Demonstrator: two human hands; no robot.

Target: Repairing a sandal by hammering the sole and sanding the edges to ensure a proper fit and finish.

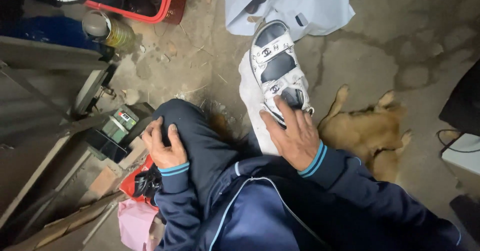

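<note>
A white strappy sandal [275, 68] with a dark insole points away from me, resting on my leg over a thick white sole [252, 108]. My right hand [295, 136] grips the sandal's heel end, fingers wrapped over the rear strap. My left hand [164, 146] lies on my left knee [187, 118], clothed in dark blue trousers, fingers curled and holding nothing. Both sleeves are navy with light blue cuff stripes.
A tan dog [370, 131] lies on the concrete floor right of the sandal. A white plastic bag [295, 3] sits beyond it. A red basket [167, 3] and a tin can [107, 28] are top left. Boards, bricks and red and pink items crowd the lower left.
</note>
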